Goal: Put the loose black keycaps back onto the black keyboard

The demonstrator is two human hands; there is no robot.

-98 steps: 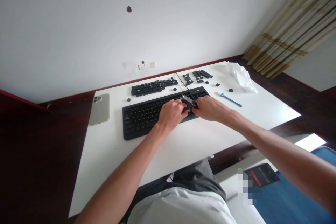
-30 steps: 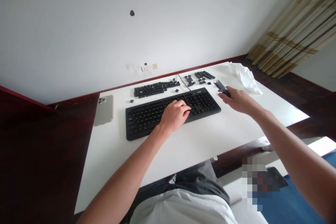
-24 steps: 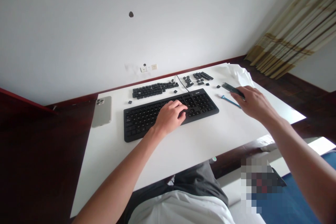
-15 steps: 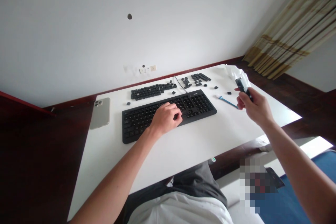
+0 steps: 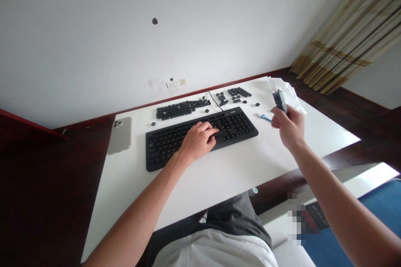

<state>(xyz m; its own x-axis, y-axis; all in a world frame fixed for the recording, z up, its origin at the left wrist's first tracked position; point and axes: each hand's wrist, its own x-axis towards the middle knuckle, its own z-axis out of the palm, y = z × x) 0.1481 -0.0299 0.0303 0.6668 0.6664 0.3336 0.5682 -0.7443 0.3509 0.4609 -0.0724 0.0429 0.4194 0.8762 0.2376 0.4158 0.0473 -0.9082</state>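
My left hand (image 5: 198, 139) is resting on the keyboard (image 5: 235, 123) mid-frame, fingers kinda loosely spread, while my right hand (image 5: 292, 125) is gripping a dark tool (image 5: 280, 100) off its right end; loose keycaps (image 5: 181, 109) are sitting behind.

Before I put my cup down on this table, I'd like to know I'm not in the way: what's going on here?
A person is at a keyboard. The left hand is on it, while the right hand holds a small dark tool off to its right. Loose keys lie beyond the keyboard, and a phone lies to its left.
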